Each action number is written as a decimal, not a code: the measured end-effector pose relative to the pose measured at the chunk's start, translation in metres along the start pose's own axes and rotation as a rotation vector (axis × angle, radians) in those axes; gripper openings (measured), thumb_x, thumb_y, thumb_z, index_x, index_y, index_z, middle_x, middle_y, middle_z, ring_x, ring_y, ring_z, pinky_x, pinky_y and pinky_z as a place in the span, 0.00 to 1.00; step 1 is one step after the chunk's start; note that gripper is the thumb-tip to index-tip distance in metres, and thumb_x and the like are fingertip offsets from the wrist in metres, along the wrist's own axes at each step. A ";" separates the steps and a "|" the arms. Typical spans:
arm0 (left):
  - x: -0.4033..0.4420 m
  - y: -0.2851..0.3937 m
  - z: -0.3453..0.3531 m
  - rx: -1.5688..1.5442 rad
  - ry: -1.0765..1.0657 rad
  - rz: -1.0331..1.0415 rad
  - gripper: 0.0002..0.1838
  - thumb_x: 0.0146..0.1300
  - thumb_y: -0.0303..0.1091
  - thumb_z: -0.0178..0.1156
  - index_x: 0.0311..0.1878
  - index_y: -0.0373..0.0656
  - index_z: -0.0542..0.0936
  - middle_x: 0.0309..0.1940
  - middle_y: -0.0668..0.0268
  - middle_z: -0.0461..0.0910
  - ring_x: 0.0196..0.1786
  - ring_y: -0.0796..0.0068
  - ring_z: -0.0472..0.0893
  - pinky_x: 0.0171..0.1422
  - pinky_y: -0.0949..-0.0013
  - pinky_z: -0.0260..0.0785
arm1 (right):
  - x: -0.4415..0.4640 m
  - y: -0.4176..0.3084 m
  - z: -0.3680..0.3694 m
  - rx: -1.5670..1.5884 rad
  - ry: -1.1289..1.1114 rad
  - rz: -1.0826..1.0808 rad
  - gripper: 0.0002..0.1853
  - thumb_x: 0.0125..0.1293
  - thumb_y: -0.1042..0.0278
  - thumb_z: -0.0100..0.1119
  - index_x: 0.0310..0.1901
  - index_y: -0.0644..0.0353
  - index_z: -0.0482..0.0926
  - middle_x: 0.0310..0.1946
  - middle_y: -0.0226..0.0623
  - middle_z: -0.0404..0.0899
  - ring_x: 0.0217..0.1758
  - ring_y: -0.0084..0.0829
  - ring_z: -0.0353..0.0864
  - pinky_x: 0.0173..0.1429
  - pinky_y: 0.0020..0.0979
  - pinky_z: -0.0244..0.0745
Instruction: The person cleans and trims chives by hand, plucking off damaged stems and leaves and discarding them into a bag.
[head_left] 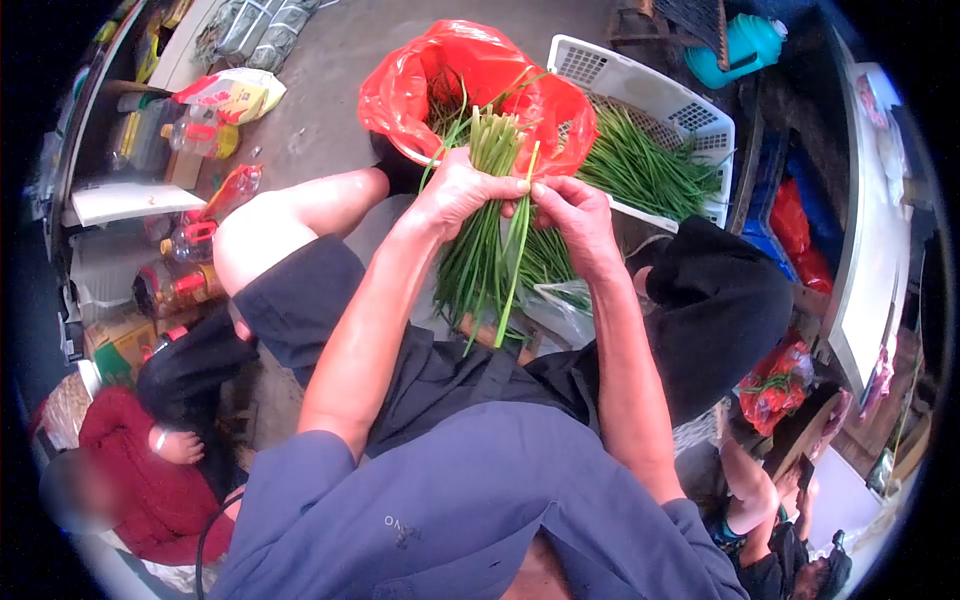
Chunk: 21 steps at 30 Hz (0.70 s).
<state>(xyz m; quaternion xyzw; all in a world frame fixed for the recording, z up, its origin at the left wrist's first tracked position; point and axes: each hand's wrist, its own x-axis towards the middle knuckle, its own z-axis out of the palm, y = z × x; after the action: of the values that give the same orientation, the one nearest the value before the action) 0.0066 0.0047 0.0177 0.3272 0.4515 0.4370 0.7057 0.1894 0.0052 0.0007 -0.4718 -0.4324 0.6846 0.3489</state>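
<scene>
My left hand is wrapped round a thick bunch of long green stalks, pale cut ends up and the leaves hanging down over my lap. My right hand pinches a single lighter stalk at the bunch's right side, thumb and finger closed near my left thumb. Just behind the bunch stands an open red plastic bag with loose greens inside. Behind my right hand, a white perforated basket holds more long green stalks.
Bottles and packages line the left side. A teal jug stands at the back right. A person in a dark red top sits lower left; another person is lower right. A clear plastic bag lies by my lap.
</scene>
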 end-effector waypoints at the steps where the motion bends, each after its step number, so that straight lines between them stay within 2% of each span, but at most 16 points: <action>1: -0.001 0.001 0.000 0.009 0.013 0.007 0.15 0.52 0.25 0.70 0.41 0.40 0.76 0.29 0.67 0.79 0.27 0.77 0.78 0.28 0.75 0.71 | 0.000 -0.001 0.001 0.014 0.001 0.000 0.11 0.63 0.65 0.64 0.40 0.63 0.83 0.32 0.28 0.82 0.30 0.17 0.75 0.35 0.21 0.71; 7: -0.002 0.006 -0.003 0.045 0.014 0.015 0.13 0.51 0.26 0.70 0.39 0.40 0.77 0.29 0.68 0.79 0.27 0.78 0.78 0.29 0.76 0.70 | 0.000 0.000 0.007 0.029 -0.017 0.006 0.08 0.61 0.67 0.66 0.38 0.62 0.83 0.30 0.27 0.82 0.31 0.16 0.77 0.36 0.20 0.71; 10: -0.002 0.006 0.001 0.019 0.042 0.034 0.12 0.49 0.24 0.70 0.37 0.37 0.78 0.27 0.66 0.79 0.25 0.77 0.77 0.27 0.74 0.69 | 0.002 0.002 0.006 0.013 -0.013 -0.018 0.07 0.60 0.68 0.65 0.36 0.62 0.82 0.29 0.26 0.82 0.30 0.16 0.76 0.35 0.20 0.71; 15: 0.000 0.004 0.001 0.060 0.043 0.036 0.13 0.48 0.23 0.69 0.37 0.37 0.78 0.28 0.66 0.79 0.26 0.77 0.78 0.27 0.74 0.69 | 0.004 0.004 0.006 -0.046 0.027 -0.024 0.06 0.57 0.70 0.64 0.34 0.63 0.82 0.28 0.27 0.81 0.28 0.16 0.76 0.33 0.22 0.72; 17: -0.001 0.006 0.000 0.061 0.039 0.038 0.13 0.48 0.23 0.69 0.37 0.37 0.78 0.28 0.66 0.79 0.26 0.77 0.78 0.27 0.74 0.69 | 0.007 0.005 0.005 -0.263 0.077 -0.062 0.06 0.55 0.71 0.64 0.32 0.65 0.82 0.25 0.27 0.81 0.27 0.15 0.76 0.33 0.22 0.72; 21: -0.007 0.013 -0.003 0.049 0.096 0.009 0.13 0.48 0.22 0.69 0.39 0.38 0.78 0.29 0.67 0.80 0.27 0.78 0.78 0.30 0.74 0.71 | 0.012 -0.015 0.011 -0.384 0.054 -0.102 0.06 0.53 0.72 0.64 0.30 0.66 0.81 0.23 0.28 0.80 0.27 0.15 0.75 0.33 0.22 0.72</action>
<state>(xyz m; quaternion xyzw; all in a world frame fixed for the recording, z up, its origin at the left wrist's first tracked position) -0.0017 0.0038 0.0302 0.3251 0.4941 0.4441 0.6730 0.1761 0.0181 0.0125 -0.5255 -0.5689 0.5579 0.2982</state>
